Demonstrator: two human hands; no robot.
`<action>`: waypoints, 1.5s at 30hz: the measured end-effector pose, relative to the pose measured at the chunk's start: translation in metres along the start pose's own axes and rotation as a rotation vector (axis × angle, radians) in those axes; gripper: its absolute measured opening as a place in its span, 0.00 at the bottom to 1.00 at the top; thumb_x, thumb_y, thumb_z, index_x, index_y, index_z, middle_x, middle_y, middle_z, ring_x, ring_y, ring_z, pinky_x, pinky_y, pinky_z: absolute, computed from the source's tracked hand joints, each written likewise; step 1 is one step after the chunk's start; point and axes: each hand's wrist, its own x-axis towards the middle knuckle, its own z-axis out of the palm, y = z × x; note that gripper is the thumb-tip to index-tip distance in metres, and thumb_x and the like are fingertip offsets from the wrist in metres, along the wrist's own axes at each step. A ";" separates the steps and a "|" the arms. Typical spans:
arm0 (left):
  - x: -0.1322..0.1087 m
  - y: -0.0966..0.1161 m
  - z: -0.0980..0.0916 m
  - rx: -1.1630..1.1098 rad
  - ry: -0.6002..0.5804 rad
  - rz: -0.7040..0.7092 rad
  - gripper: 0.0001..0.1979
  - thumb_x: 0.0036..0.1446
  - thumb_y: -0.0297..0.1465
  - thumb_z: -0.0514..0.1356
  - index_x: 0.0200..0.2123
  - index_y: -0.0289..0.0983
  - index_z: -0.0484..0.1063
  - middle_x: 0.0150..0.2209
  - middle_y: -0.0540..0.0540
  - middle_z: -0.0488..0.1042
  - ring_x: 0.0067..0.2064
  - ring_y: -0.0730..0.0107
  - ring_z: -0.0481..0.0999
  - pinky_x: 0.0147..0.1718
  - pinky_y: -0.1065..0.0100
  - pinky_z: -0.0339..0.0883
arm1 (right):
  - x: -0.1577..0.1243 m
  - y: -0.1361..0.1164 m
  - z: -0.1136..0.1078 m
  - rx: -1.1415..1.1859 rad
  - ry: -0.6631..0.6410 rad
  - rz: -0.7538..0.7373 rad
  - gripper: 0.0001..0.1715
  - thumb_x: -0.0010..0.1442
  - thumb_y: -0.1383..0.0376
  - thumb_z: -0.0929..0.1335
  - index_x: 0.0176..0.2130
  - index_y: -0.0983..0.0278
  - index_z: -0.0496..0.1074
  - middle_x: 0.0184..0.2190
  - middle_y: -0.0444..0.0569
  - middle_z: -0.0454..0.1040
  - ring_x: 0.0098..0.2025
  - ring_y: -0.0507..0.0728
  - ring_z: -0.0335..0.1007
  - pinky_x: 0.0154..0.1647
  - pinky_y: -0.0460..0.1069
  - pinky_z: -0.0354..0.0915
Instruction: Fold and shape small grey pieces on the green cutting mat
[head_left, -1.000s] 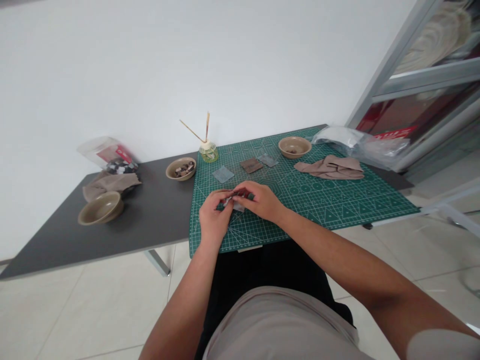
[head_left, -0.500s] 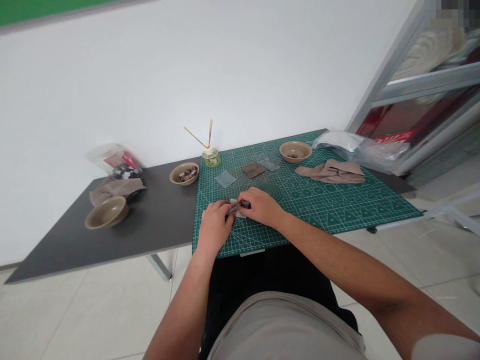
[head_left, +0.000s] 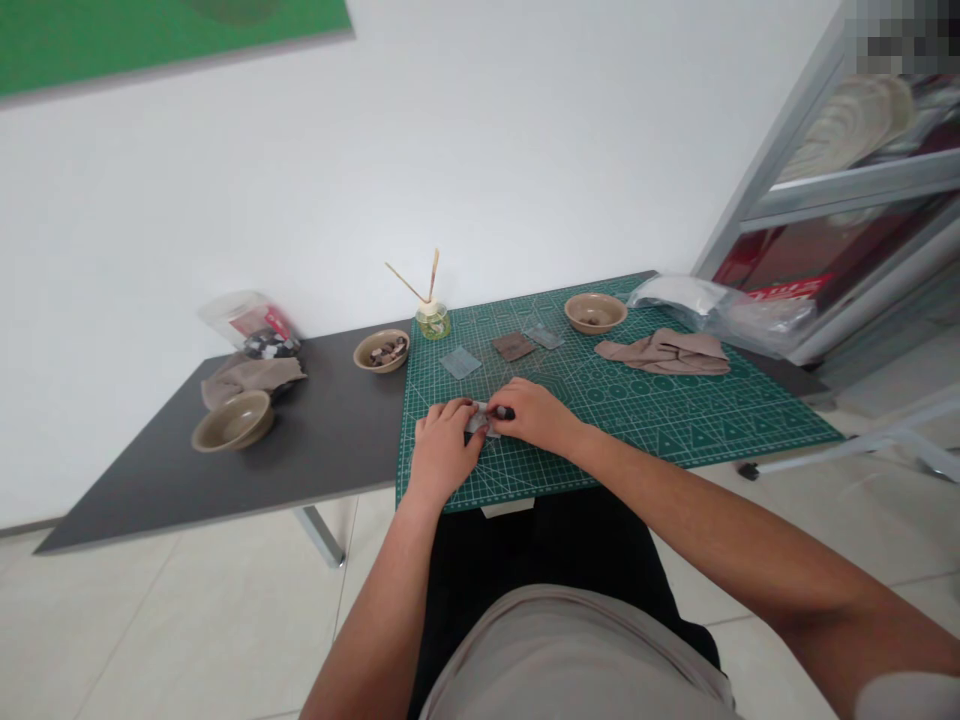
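- cutting mat (head_left: 720,425) under the fingers (head_left: 450,408)
- reed diffuser (head_left: 433,322) beyond them
- bowl of brown pieces (head_left: 381,352) beyond, to their left
- tan bowl (head_left: 232,421) far left, on the grey surface (head_left: 330,440)
- crumpled cloth (head_left: 664,353) to their right
- plastic bag (head_left: 720,305) far right, beyond them

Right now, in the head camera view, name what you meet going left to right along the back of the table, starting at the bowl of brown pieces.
bowl of brown pieces, glass reed diffuser, grey-blue square, brown square, second tan bowl, folded beige cloth
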 end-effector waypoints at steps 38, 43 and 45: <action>-0.002 0.011 -0.008 0.085 -0.058 -0.066 0.14 0.62 0.37 0.57 0.50 0.43 0.72 0.57 0.45 0.73 0.56 0.54 0.67 0.51 0.52 0.63 | -0.001 0.014 0.003 -0.036 0.024 -0.153 0.06 0.59 0.68 0.71 0.30 0.63 0.74 0.31 0.47 0.76 0.37 0.57 0.64 0.46 0.52 0.58; -0.002 0.011 -0.008 0.085 -0.053 -0.061 0.14 0.62 0.37 0.57 0.50 0.43 0.72 0.57 0.46 0.73 0.56 0.54 0.67 0.50 0.52 0.63 | 0.003 0.013 0.004 -0.028 0.000 -0.172 0.05 0.61 0.69 0.69 0.32 0.64 0.75 0.34 0.47 0.78 0.37 0.56 0.67 0.46 0.53 0.57; -0.002 0.011 -0.007 0.083 -0.052 -0.063 0.14 0.61 0.37 0.58 0.49 0.43 0.72 0.57 0.46 0.73 0.55 0.54 0.68 0.50 0.52 0.63 | 0.002 0.012 0.003 0.010 -0.019 -0.193 0.05 0.60 0.68 0.70 0.31 0.63 0.75 0.33 0.46 0.78 0.36 0.56 0.67 0.46 0.52 0.57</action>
